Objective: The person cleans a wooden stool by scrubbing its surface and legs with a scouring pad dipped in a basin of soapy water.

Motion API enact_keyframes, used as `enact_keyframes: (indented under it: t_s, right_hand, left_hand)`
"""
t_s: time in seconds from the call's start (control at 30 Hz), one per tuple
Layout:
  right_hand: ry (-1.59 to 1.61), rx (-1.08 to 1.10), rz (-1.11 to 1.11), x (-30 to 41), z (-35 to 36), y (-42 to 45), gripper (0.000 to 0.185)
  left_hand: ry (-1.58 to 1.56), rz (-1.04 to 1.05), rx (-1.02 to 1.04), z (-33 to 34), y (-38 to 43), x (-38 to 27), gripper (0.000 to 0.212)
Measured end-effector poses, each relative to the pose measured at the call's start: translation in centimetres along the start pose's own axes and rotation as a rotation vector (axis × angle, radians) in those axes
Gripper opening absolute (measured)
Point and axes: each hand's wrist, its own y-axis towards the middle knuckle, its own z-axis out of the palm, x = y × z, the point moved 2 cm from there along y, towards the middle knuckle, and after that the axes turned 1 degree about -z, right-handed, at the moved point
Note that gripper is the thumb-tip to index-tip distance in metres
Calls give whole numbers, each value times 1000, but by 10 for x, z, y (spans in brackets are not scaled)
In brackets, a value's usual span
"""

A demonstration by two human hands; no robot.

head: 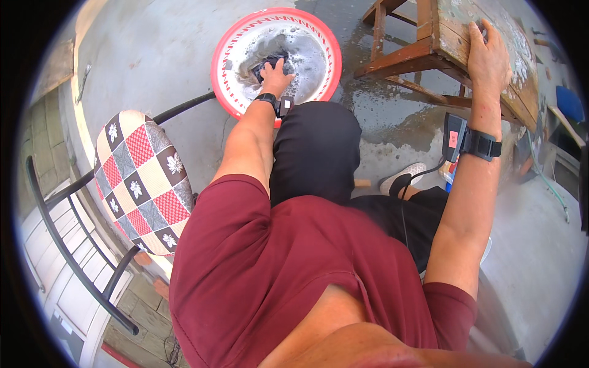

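A round basin (334, 55) with a red rim and white inner wall stands on the floor, filled with greyish, foamy water. In it lies a dark wet cloth (258, 70), partly under the suds. My left hand (277, 78) reaches over the basin, fingers spread on the cloth; whether it grips any fabric is hidden. My right hand (490, 60) rests on the edge of a worn wooden table (453, 34), its fingers bent over the top. Both wrists carry strapped devices.
A chair with a patchwork-patterned cushion (147, 184) and black tubular frame stands at the left. Wet concrete floor (391, 117) lies between basin and table. A green hose (543, 175) hangs at the right, and a blue object (569, 103) is beyond the table.
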Motion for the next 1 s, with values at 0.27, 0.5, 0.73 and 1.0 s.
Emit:
enact_keyframes:
  t_s: [0.27, 0.5, 0.73, 1.0]
  right_hand:
    - [35, -51, -29, -2, -2, -4, 49]
    - [69, -76, 5, 22, -22, -17, 40]
    - [15, -214, -42, 23, -17, -20, 33]
    - [299, -410, -17, 11, -11, -21, 32]
  left_hand:
    - [105, -56, -182, 5, -5, 13, 44]
    - [195, 38, -70, -12, -13, 22, 44]
    - [-729, -286, 232, -33, 38, 37, 34]
    - [-1394, 382, 232, -197, -22, -177, 27]
